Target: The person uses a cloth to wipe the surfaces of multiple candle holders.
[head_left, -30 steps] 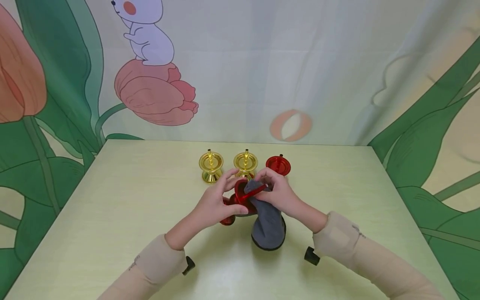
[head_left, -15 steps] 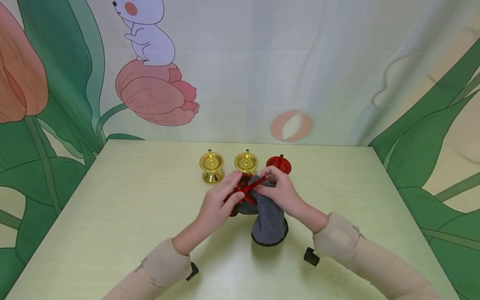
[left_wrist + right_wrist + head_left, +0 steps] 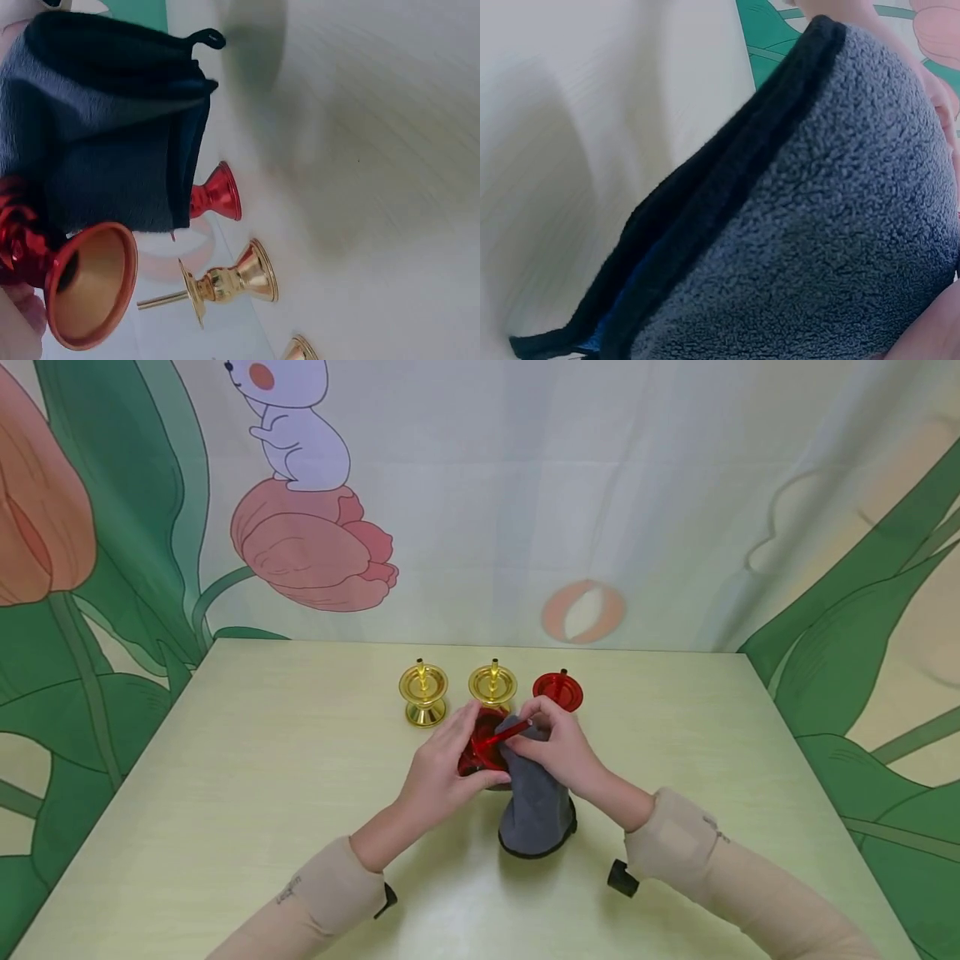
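Note:
My left hand (image 3: 438, 768) grips a red metal candle holder (image 3: 487, 731) above the table, tilted so its long spike points up to the right. In the left wrist view its flared, hollow base (image 3: 94, 289) faces the camera. My right hand (image 3: 564, 745) pinches a folded grey cloth (image 3: 534, 810) against the holder's dish, beside the spike. The cloth's dark-edged lower end hangs down over the table. From the right wrist, the fuzzy cloth covers most of the view, and the holder is almost wholly hidden behind it.
Two gold candle holders, one at left (image 3: 423, 689) and one in the middle (image 3: 491, 681), stand upright behind the hands. A second red candle holder (image 3: 557, 687) stands to their right, partly hidden by the right hand. A printed curtain (image 3: 480, 510) hangs behind the table (image 3: 262, 760).
My left hand has shifted slightly right and turned the red holder, so its base no longer shows at lower left in the head view. The right hand stays near the dish with the cloth.

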`<state>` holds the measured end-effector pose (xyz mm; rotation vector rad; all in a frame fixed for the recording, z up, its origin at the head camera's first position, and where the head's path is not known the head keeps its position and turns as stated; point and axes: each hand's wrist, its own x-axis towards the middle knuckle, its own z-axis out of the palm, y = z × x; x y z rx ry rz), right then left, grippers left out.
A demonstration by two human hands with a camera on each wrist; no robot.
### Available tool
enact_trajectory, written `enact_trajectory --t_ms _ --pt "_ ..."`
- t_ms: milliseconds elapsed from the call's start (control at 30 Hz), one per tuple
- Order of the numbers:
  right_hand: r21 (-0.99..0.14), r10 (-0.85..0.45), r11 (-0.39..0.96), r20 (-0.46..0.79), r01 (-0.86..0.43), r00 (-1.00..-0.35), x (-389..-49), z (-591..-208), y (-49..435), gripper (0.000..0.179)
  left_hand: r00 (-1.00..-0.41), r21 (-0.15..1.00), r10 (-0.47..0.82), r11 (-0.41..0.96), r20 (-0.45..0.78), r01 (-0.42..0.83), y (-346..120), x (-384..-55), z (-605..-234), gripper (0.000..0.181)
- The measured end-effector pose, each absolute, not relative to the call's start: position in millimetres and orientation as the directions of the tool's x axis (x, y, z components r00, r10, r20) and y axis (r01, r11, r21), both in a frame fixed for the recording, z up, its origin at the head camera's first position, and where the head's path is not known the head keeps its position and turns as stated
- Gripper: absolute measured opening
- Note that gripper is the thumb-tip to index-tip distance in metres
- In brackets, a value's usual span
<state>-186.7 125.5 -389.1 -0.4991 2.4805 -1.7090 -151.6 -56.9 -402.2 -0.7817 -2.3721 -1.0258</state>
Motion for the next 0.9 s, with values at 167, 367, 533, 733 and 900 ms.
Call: enact_trajectory --t_ms 167,367,533,733,900 --pt "-0.899 -0.380 0.345 0.131 -0.271 -0.916 -187 -390 126 0.022 -0.787 0.624 0.340 0.481 0.515 0.616 -63 -153 -401 0.080" --pt "-0.873 -0.442 0.356 0.156 -0.332 -0.883 -186 -390 128 0.024 -0.862 0.801 0.389 0.371 0.325 0.470 -67 -153 -398 0.072" --pt "-0.840 -0.459 0.382 0.188 -0.384 -0.868 -186 -390 127 0.027 -0.872 0.871 0.438 0.316 0.219 0.377 -69 -153 -396 0.073" --pt "-0.789 -0.426 0.436 0.244 -0.434 -0.871 -185 -390 125 0.028 -0.873 0.880 0.433 0.297 0.223 0.372 -70 -153 -400 0.074" --pt "-0.807 -0.368 0.435 0.245 -0.399 -0.897 -189 -388 128 0.028 -0.892 0.896 0.391 0.275 0.227 0.348 -72 -150 -404 0.073"
